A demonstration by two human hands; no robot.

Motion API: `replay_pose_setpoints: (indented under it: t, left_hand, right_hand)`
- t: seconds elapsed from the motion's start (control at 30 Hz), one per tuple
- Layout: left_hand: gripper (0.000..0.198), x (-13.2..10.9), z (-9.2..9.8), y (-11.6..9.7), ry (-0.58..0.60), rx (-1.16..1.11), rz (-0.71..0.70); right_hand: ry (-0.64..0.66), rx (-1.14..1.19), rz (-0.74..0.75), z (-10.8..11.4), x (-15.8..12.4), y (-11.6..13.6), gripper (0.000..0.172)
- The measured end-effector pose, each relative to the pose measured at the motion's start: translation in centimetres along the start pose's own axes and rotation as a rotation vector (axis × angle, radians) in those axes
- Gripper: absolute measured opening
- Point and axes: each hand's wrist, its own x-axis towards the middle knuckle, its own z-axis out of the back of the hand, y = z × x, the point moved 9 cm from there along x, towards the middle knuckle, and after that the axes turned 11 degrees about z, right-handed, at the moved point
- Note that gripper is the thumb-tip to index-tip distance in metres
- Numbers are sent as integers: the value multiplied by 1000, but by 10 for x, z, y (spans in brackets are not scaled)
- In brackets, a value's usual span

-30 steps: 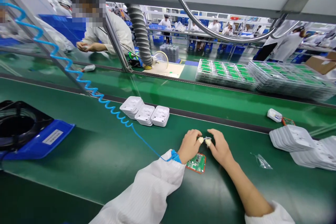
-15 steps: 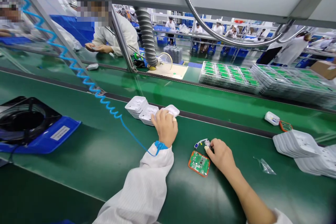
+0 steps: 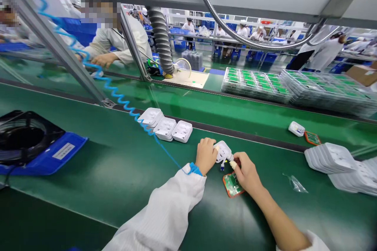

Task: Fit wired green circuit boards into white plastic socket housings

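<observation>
My left hand (image 3: 206,156), with a blue strap at its wrist, grips the left edge of a square white plastic housing (image 3: 223,150) whose inner side faces up. From the right, my right hand (image 3: 246,169) pinches a small part with a short wired lead (image 3: 223,164) ending in a blue connector, close against the housing. Its thumb wears a pale finger cot. Just below lies a green circuit board (image 3: 230,185) with an orange rim, partly covered by my right hand. Farther left stand white housings in stacks (image 3: 165,128).
More stacked white covers (image 3: 335,159) and a clear plastic bag (image 3: 297,184) lie on the right. A blue bin with a black fan (image 3: 63,151) sits at left. A coiled blue cord (image 3: 118,98) runs to my left wrist. Trays of boards (image 3: 256,84) stand beyond; a co-worker (image 3: 126,39) sits opposite.
My left hand has come away from the stacks and moved right with a white housing, meeting my right hand. The co-worker's hands opposite have lowered to the bench.
</observation>
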Motion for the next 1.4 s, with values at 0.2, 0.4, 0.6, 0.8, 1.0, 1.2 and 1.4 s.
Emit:
replay_pose_setpoints:
  t: [0.2,0.4,0.6,0.8,1.0,1.2,1.4]
  left_hand:
    - [10,-12,-19,-10,163,-39,39]
    - [44,-29,-32,-18,380,-420,119]
    - [57,-33,-39,-25,558,-658,109]
    - [55,-37,-48,-26,686,-836,113]
    - [18,-36,-50,-20,623,-984,230]
    - [14,-33,-35,-23,464,-816,138]
    - [20,-35,-23,-34,424,-682,28]
  right_hand:
    - [-23,-73,38,0,0,9,9]
    - [-5,-252,15,7,2,-1,18]
    - [1,-325,61,11,2,5,22]
    - [-9,-368,98,13,1,8,21]
    - [13,-261,103,7,0,11,21]
    - [-63,39,-62,17,0,-10,24]
    - [38,39,-96,9,0,-11,14]
